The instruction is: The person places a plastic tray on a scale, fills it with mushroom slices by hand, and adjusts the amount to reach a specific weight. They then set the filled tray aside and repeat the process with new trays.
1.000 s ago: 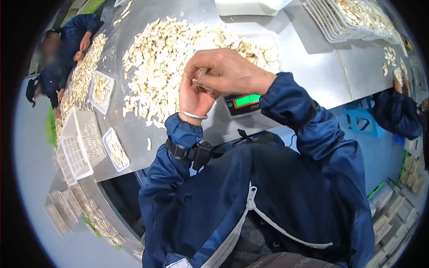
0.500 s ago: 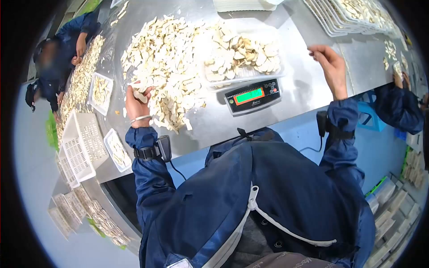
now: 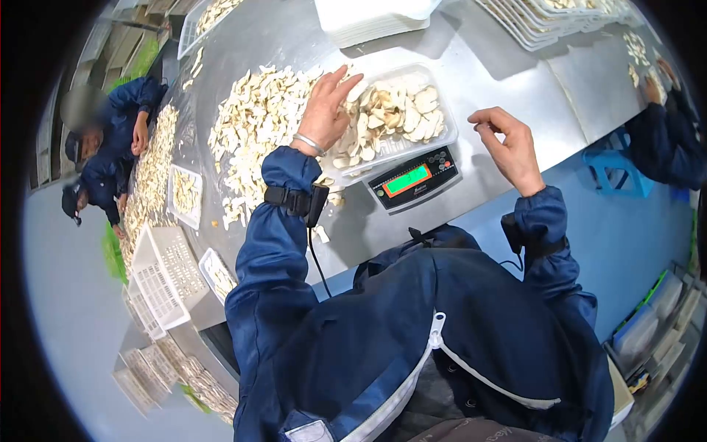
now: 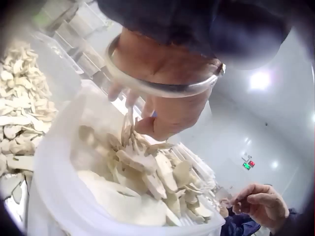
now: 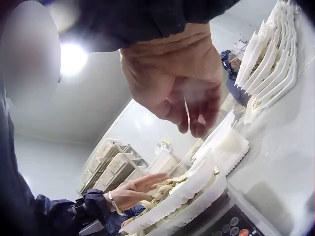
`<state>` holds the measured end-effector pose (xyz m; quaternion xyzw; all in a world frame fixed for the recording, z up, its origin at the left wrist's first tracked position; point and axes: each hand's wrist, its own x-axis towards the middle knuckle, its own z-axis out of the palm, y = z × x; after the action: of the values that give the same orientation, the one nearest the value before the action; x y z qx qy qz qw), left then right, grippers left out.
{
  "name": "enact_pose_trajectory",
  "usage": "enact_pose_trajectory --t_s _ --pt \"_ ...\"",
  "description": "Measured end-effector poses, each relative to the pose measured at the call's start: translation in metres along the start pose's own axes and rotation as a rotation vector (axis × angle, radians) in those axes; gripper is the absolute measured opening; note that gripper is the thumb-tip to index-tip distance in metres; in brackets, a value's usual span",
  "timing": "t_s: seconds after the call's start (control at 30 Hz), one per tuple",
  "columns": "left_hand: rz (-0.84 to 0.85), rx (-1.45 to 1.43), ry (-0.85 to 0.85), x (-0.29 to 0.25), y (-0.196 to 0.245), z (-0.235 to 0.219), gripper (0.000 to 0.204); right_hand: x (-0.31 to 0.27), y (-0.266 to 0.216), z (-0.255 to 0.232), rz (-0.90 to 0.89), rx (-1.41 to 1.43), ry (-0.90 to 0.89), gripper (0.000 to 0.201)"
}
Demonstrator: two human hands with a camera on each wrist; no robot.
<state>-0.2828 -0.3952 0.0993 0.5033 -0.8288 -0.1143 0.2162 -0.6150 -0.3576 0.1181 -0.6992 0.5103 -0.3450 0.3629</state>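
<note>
A clear plastic tray (image 3: 394, 153) of pale dried slices stands on a digital scale (image 3: 414, 180) with a lit green display. Over the tray's left edge is my left hand (image 3: 325, 110), fingers spread; in the left wrist view the left hand (image 4: 167, 110) hangs just above the slices (image 4: 142, 167), its fingertips near them. To the right of the tray my right hand (image 3: 509, 149) hovers with relaxed, bent fingers, holding nothing; the right wrist view also shows the right hand (image 5: 172, 83) with nothing in it. A large heap of slices (image 3: 254, 118) lies left of the tray.
Stacked white trays (image 3: 368, 22) stand beyond the scale, and filled trays (image 3: 530, 22) are stacked at the back right. Smaller trays (image 3: 184, 195) and a white basket (image 3: 166, 272) sit at the left. Other people in blue work at the table's left and right.
Both hands were together over the tray, then parted. My left hand took slices at the heap and has since moved right to the tray; my right hand has moved slightly left. The view has shifted.
</note>
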Motion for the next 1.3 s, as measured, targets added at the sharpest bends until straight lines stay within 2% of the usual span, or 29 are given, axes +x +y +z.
enact_pose_trajectory --t_s 0.13,0.17,0.3,0.43,0.57,0.7,0.77,0.83,0.93,1.0,1.03,1.13,1.17,1.3 --pt "0.028 0.065 -0.111 0.007 -0.004 0.005 0.055 -0.009 0.011 -0.011 0.045 0.003 0.05 0.017" --pt "0.039 0.077 -0.033 0.006 0.0 0.005 0.044 -0.011 0.014 -0.013 0.054 -0.004 0.057 0.017" --pt "0.003 0.079 0.021 -0.004 0.008 0.001 0.033 -0.011 0.021 -0.017 0.105 -0.018 0.028 0.017" --pt "-0.061 -0.041 0.057 -0.015 -0.003 0.003 0.028 -0.007 0.018 -0.013 0.115 -0.002 -0.003 0.017" --pt "-0.203 -0.25 0.116 -0.021 0.0 0.001 0.027 0.0 0.018 -0.007 0.031 0.0 0.006 0.017" --pt "-0.35 -0.612 0.287 -0.031 0.003 -0.014 0.02 0.001 0.016 -0.007 0.021 -0.003 0.0 0.017" --pt "-0.364 -0.636 0.397 -0.048 0.001 -0.033 0.022 0.002 0.014 -0.008 0.037 -0.012 -0.016 0.017" --pt "-0.35 -0.563 0.525 -0.07 -0.005 -0.053 0.021 0.001 0.012 -0.011 0.08 -0.023 -0.054 0.017" --pt "-0.528 -0.036 0.429 -0.106 -0.01 -0.086 0.025 0.002 0.02 -0.011 0.08 -0.02 -0.053 0.017" --pt "-0.432 0.224 0.477 -0.123 -0.016 -0.089 0.025 0.003 0.022 -0.01 0.09 0.002 -0.064 0.017" --pt "-0.488 0.21 0.517 -0.128 -0.016 -0.084 0.023 0.004 0.021 -0.009 0.092 -0.002 -0.07 0.017" --pt "-0.634 -0.008 0.474 -0.128 -0.006 -0.067 0.019 0.009 0.018 0.0 0.034 0.018 -0.03 0.018" --pt "-0.582 -0.135 0.522 -0.124 0.002 -0.057 0.016 0.01 0.016 0.001 0.021 0.017 -0.035 0.018" --pt "-0.557 -0.216 0.463 -0.111 0.027 -0.034 0.013 0.012 0.009 0.005 -0.012 -0.002 -0.037 0.018"
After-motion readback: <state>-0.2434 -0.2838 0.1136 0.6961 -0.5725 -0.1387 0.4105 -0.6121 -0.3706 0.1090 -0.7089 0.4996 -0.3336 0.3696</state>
